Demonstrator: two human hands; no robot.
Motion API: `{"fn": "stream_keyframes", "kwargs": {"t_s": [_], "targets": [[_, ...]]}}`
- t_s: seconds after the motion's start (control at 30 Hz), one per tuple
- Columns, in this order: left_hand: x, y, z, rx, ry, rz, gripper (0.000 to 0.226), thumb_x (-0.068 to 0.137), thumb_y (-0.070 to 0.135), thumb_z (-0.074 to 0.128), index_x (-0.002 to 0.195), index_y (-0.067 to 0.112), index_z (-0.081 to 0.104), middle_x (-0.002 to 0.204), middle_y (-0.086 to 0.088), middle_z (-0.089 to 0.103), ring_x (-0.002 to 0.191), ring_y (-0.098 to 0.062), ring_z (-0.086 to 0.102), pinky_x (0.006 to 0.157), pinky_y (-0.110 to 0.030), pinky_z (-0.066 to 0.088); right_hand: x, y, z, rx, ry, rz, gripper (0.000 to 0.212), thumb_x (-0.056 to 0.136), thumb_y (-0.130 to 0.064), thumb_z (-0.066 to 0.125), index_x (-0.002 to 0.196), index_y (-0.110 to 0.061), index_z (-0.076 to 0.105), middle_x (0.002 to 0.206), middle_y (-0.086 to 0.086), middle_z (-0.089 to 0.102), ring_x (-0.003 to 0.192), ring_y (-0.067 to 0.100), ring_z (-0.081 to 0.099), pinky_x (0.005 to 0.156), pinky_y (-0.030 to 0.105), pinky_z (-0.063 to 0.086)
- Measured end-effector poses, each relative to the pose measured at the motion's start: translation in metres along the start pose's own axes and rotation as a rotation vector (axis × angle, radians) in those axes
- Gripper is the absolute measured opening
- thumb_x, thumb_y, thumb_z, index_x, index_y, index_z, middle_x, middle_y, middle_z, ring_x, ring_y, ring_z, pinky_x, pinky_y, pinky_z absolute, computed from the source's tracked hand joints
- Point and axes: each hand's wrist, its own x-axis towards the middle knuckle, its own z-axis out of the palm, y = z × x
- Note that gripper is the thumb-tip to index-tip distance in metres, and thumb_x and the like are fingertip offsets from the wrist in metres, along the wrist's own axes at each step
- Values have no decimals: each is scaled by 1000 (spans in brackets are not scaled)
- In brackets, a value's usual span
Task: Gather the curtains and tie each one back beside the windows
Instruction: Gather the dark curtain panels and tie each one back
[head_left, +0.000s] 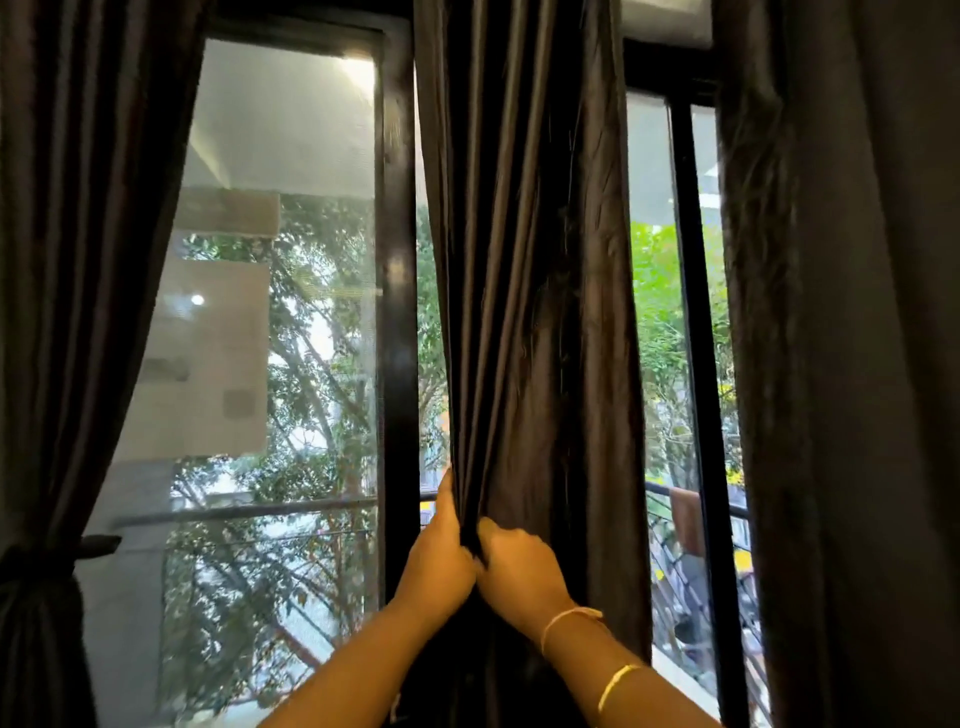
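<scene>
A dark brown middle curtain hangs between two windows, bunched into folds. My left hand grips its left edge, fingers curled round the fabric. My right hand grips the folds right beside it, the two hands almost touching. The left curtain is drawn to the side and held by a dark tieback at its lower part. The right curtain hangs loose and straight.
A black window frame post stands just left of the middle curtain. Another black frame bar runs down the right window. Outside are a balcony railing and trees.
</scene>
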Motion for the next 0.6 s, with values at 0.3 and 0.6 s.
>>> {"fn": "stream_keyframes", "kwargs": {"t_s": [0.3,0.6], "targets": [[1,-4,-6,-113,-69,-54,79,80,-12,36,146,28,17,87,22,48,69,13,50,58,1,40,-12,1,9,288,48,-55,4,86,-15,51,84,-14,47,84,11,65,82,33,61,56,25,33],[-8,5,-2,-356,-36,-165,53,89,50,49,135,29,35,118,8,59,86,5,54,66,-4,39,-19,-3,14,513,-48,27,7,79,-8,52,73,-10,47,66,0,52,66,20,53,61,37,39]]}}
